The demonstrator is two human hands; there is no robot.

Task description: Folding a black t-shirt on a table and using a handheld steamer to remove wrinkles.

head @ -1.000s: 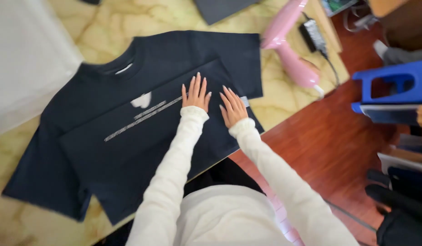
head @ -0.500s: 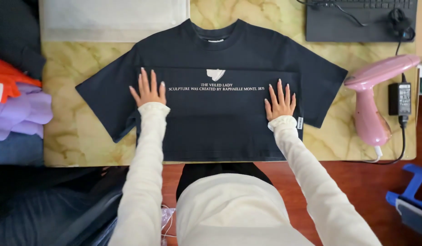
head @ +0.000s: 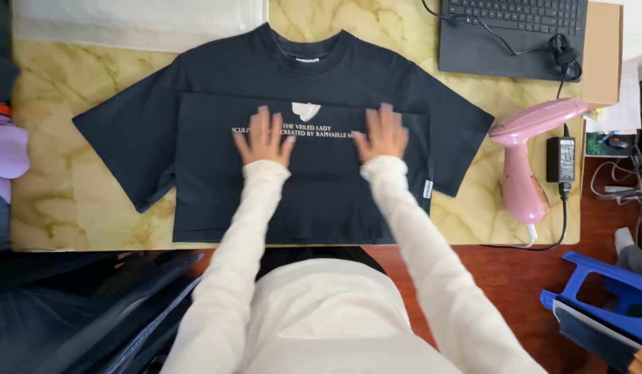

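Head view looks down on a dark navy cotton t-shirt [head: 196,138] lying flat on the yellow marbled stone counter [head: 72,76], collar at the far edge, lower hem folded up over the chest. Its long axis runs left to right, sleeve to sleeve. Left hand [head: 263,137] lies flat on the folded panel, its grip wide and holding nothing; right hand [head: 383,133] lies likewise flat and open. Each sleeve is nearer its own hand. A pink handheld garment steamer [head: 525,166] rests at the right.

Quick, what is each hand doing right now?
Left hand: open, flat on the T-shirt, holding nothing.
Right hand: open, flat on the T-shirt, holding nothing.
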